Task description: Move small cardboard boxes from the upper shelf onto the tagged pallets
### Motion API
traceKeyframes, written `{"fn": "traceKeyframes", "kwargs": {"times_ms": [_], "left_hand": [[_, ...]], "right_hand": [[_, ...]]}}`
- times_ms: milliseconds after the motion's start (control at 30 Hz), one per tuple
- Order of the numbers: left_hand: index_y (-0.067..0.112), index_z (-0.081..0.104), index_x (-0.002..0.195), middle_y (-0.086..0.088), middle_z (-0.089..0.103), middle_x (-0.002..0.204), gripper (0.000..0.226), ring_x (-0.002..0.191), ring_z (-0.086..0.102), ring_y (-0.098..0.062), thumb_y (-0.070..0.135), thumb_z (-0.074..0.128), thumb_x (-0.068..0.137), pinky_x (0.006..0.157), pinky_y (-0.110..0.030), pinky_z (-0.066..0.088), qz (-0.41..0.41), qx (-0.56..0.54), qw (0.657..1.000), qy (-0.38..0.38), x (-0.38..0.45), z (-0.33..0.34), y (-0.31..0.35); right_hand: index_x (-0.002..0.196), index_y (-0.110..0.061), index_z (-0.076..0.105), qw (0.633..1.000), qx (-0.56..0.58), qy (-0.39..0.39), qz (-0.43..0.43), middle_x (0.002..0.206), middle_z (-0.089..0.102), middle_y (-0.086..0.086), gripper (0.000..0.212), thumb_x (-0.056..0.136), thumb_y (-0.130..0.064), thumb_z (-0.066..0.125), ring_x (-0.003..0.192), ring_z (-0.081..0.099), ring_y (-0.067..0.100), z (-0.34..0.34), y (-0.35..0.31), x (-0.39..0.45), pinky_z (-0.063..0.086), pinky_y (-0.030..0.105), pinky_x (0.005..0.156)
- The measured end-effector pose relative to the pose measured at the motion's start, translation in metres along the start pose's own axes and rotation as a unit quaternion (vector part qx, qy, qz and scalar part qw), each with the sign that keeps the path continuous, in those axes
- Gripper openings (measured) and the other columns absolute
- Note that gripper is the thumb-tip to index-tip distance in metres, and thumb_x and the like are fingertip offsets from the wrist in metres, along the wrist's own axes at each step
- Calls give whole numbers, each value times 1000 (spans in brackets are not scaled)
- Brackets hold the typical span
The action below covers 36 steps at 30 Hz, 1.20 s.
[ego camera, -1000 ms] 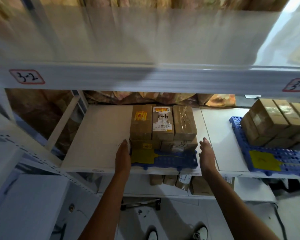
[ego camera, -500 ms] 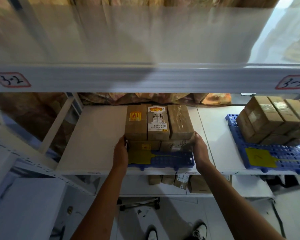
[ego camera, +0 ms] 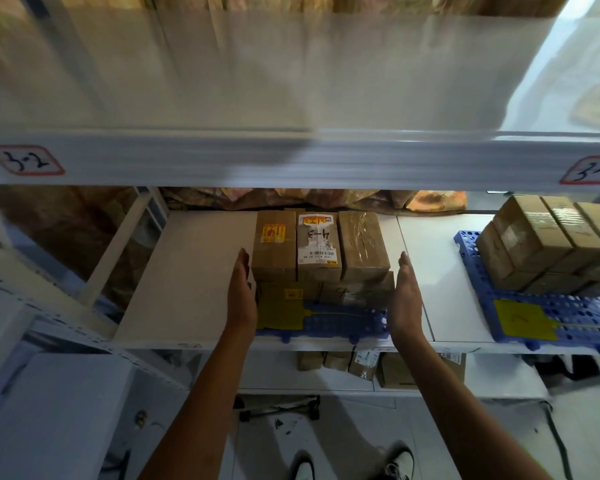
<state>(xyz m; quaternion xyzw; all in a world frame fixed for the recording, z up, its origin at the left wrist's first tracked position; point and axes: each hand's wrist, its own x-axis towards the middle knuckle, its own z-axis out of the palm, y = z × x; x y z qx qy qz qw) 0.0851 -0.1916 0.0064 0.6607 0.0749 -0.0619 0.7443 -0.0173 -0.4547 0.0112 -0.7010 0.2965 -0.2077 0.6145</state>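
A two-layer stack of small cardboard boxes stands on a blue pallet point(ego camera: 347, 322) that carries a yellow tag point(ego camera: 281, 313). The top layer has a box with a yellow sticker point(ego camera: 274, 247), a box with a white label marked "4-3" point(ego camera: 317, 244) and a taped box point(ego camera: 361, 244). My left hand point(ego camera: 241, 292) is flat, fingers straight, against the stack's left side. My right hand point(ego camera: 406, 296) is flat beside the stack's right side, at most just touching it. Neither hand holds anything.
A second blue pallet point(ego camera: 568, 320) with a yellow tag point(ego camera: 520, 318) and several boxes point(ego camera: 551, 237) sits at the right on the same white shelf point(ego camera: 194, 271). The upper shelf's beam point(ego camera: 291, 157), labelled 3-2, hangs close overhead. More boxes point(ego camera: 361, 362) lie on the shelf below.
Both hands went from the pallet's front corners to press on the stack's sides. Now the fingers are straightened, and the right hand has eased slightly outward.
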Motion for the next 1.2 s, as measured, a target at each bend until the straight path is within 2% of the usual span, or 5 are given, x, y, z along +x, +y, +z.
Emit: {"fn": "traceKeyframes", "kwargs": {"times_ms": [200, 300, 467, 733, 1200], "left_hand": [[52, 54, 126, 28, 60, 124, 35, 115, 54, 9, 47, 24, 109, 98, -19, 42, 8, 37, 999, -27, -2, 6, 7], [33, 35, 154, 20, 44, 151, 48, 135, 42, 5, 44, 20, 110, 102, -10, 34, 20, 27, 999, -8, -2, -1, 6], [20, 37, 155, -3, 35, 161, 60, 148, 32, -21, 52, 17, 108, 119, -36, 23, -91, -9, 995, 28, -5, -23, -28], [20, 39, 155, -6, 43, 157, 58, 140, 45, -28, 51, 26, 107, 118, -50, 35, -152, -15, 988, -22, -17, -13, -56], [25, 56, 136, -7, 57, 141, 44, 110, 59, -19, 44, 27, 109, 97, -30, 43, -127, -1, 991, -42, -19, -1, -39]], "right_hand": [[148, -33, 49, 997, 2, -74, -33, 141, 60, 3, 46, 112, -50, 27, 127, 57, 22, 8, -7, -5, 52, 38, 101], [156, -35, 42, 1000, 12, -13, -20, 158, 47, -5, 51, 111, -52, 26, 141, 44, 11, 4, -2, -7, 38, 31, 111], [155, -22, 46, 992, -42, 72, 92, 160, 46, 0, 54, 112, -45, 24, 148, 40, 22, -13, 26, -13, 30, 43, 119], [113, -20, 56, 988, -122, -27, 89, 99, 64, 0, 31, 115, -27, 26, 90, 62, 11, -17, 38, -31, 46, 21, 69], [96, -27, 58, 982, -167, -49, 70, 96, 66, -1, 40, 115, -33, 23, 87, 62, 11, -26, 24, -37, 46, 25, 70]]}}
